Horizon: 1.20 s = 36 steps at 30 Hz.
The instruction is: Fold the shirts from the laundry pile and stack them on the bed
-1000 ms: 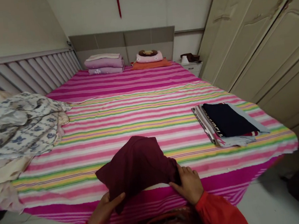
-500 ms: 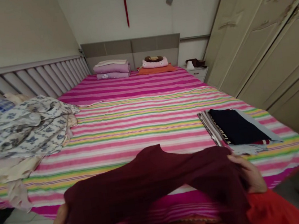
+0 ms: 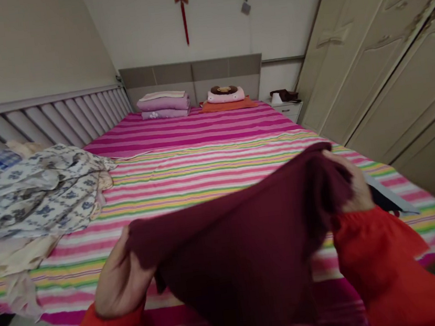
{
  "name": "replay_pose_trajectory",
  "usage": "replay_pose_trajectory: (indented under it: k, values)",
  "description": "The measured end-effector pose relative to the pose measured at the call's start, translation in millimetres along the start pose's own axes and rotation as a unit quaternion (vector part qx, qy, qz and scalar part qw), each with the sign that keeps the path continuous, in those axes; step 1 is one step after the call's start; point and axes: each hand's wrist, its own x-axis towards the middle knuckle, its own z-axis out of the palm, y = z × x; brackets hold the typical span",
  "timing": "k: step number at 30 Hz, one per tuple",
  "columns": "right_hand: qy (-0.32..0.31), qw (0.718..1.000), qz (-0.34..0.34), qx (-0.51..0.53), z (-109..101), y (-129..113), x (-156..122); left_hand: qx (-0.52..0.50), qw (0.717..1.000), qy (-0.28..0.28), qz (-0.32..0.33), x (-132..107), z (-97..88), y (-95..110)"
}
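A dark maroon garment (image 3: 243, 244) hangs stretched between my two hands above the near edge of the bed; its exact kind does not show. My left hand (image 3: 121, 280) is closed on its left upper corner. Higher up, my right hand (image 3: 352, 183) grips the bunched right end, so the top edge slopes up to the right. The lower part drops toward me and blurs into shadow. Behind my right hand and sleeve, a stack of folded clothes (image 3: 382, 198) is mostly hidden.
A loose heap of clothes (image 3: 46, 189) lies on the left of the striped bed (image 3: 187, 177). Folded purple bedding (image 3: 164, 104) and a pink pillow (image 3: 225, 96) sit by the headboard (image 3: 225, 67). A wardrobe (image 3: 388, 68) lines the right side, near a nightstand (image 3: 288, 109).
Both hands have risen and moved away from me, lifting the maroon garment. My left hand has also shifted right. The garment now covers much of the folded stack.
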Motion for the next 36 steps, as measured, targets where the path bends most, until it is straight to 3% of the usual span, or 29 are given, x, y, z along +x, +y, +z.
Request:
replay_pose_trajectory:
  k: [4,7,10,14,18,21,23,25,27,30,32,36]
  values:
    - [0.019,1.0,0.009,0.018,55,20,44,-0.181,0.983,-0.006,-0.006,46,33.3,-1]
    - [0.056,0.998,0.024,-0.02,69,57,36,-0.168,0.985,0.037,-0.031,75,21.3,-29]
    - [0.092,0.993,0.04,-0.06,62,105,-10,-0.053,0.992,0.116,-0.02,87,-16.9,-70]
    - [0.126,0.981,0.081,-0.12,50,163,-93,0.143,0.967,0.211,-0.02,82,-62.8,-117]
    - [0.144,0.972,0.113,-0.145,54,195,-149,0.271,0.935,0.224,0.037,74,-69.1,-139]
    - [0.117,0.976,0.149,-0.104,61,198,-158,0.311,0.935,0.169,0.034,72,-58.9,-139]
    - [0.06,0.977,0.2,-0.041,62,190,-154,0.309,0.942,0.129,0.017,72,-54.4,-133]
    - [0.0,0.971,0.238,0.007,56,177,-145,0.303,0.946,0.109,0.014,73,-55.3,-121]
    - [-0.011,0.97,0.241,0.026,42,162,-134,0.303,0.947,0.104,0.017,75,-62.9,-106]
    - [0.015,0.972,0.233,0.028,11,141,-122,0.304,0.943,0.131,0.031,76,-83.7,-85]
    - [-0.005,0.967,0.253,0.02,-9,133,-121,0.309,0.935,0.166,0.046,73,-98.7,-79]
    - [-0.063,0.96,0.268,-0.054,-31,138,-134,0.31,0.93,0.194,0.03,60,-114.3,-91]
